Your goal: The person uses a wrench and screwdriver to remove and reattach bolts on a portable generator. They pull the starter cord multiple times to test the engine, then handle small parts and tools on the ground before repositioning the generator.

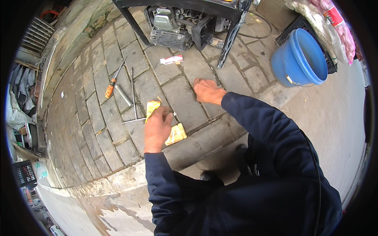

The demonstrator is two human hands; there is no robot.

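My left hand (pixel 157 128) is closed over a crumpled yellow packet (pixel 152 108), which shows beside its fingers. More yellow packaging (pixel 177 134) lies by the palm; whether the two pieces join is hidden. A tiny white bit shows at the fingertips. My right hand (pixel 209 91) is curled into a fist low over the paving, and what it holds, if anything, is hidden. Left of my hands lie a T-handle wrench (pixel 134 94), a metal tube (pixel 123 95) and a screwdriver (pixel 111 88) with an orange handle.
Ahead stands an engine (pixel 169 27) in a black metal frame (pixel 223 49). A red and white small box (pixel 171 59) lies before it. To the right are a blue bucket (pixel 281 65), a black crate and plastic bags (pixel 330 27). A paving edge (pixel 197 147) runs near my feet.
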